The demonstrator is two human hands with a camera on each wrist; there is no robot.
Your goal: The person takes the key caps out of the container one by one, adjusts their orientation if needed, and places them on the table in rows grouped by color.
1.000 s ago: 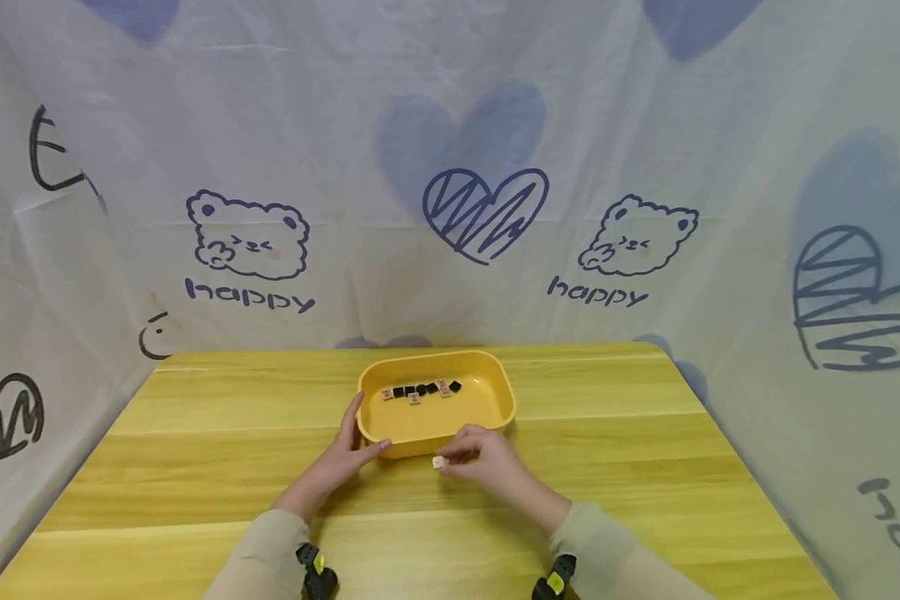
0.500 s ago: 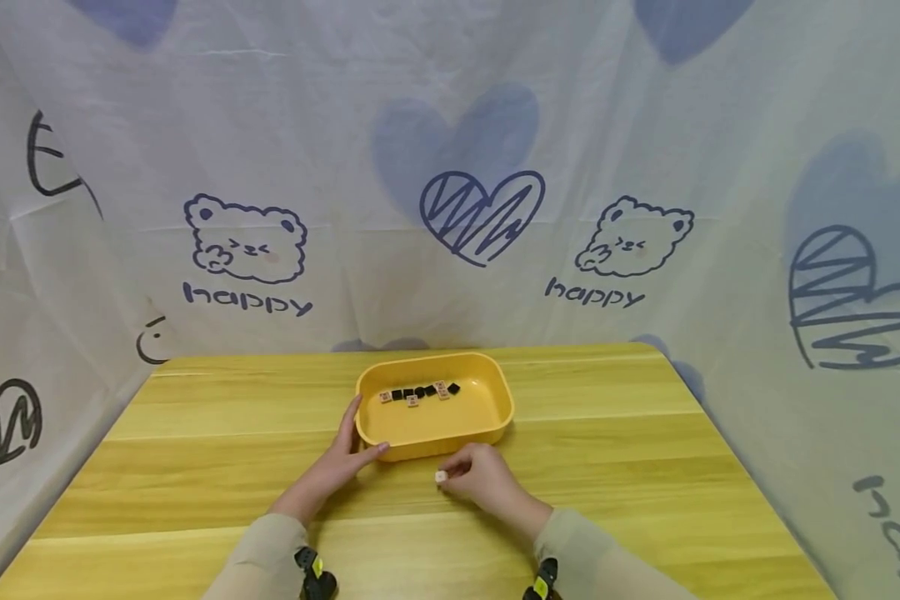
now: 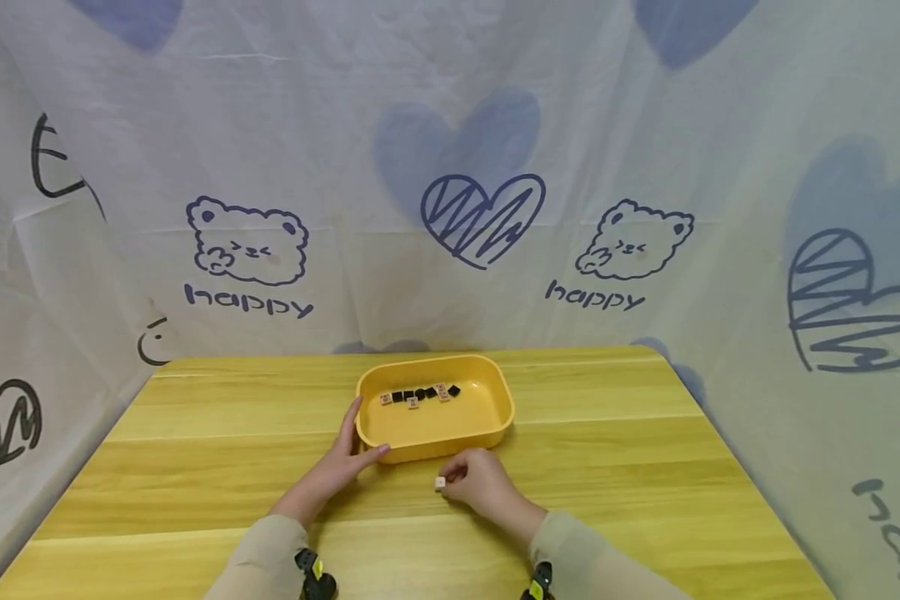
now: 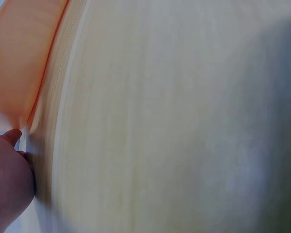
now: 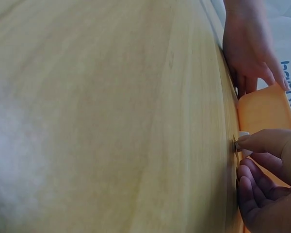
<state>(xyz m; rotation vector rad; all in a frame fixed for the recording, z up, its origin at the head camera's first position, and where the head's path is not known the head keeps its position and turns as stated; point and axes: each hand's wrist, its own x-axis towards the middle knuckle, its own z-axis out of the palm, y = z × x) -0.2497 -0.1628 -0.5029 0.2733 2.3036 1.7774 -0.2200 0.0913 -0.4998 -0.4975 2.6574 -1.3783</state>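
Observation:
A small white mahjong-like tile (image 3: 440, 482) is pinched between the thumb and fingers of my right hand (image 3: 483, 483), close over the table in front of the yellow tray (image 3: 435, 452). In the right wrist view a white bit of the tile (image 5: 243, 133) shows past the thumb. My left hand (image 3: 332, 473) rests against the tray's near left corner, thumb at the front rim and straight fingers along the left side. Inside the tray lies an uneven row of small tiles, some black (image 3: 397, 397), others pale with reddish marks (image 3: 413, 403).
The wooden table (image 3: 615, 467) extends around the tray on all sides. Behind it hangs a white cloth (image 3: 375, 275) printed with hearts, bears and lettering; more cloth hangs at both sides. A black and yellow device (image 3: 316, 575) is worn on the left wrist.
My right hand has drawn slightly back from the tray's front wall, toward me, still pinching the white tile. My left hand stays at the tray's corner.

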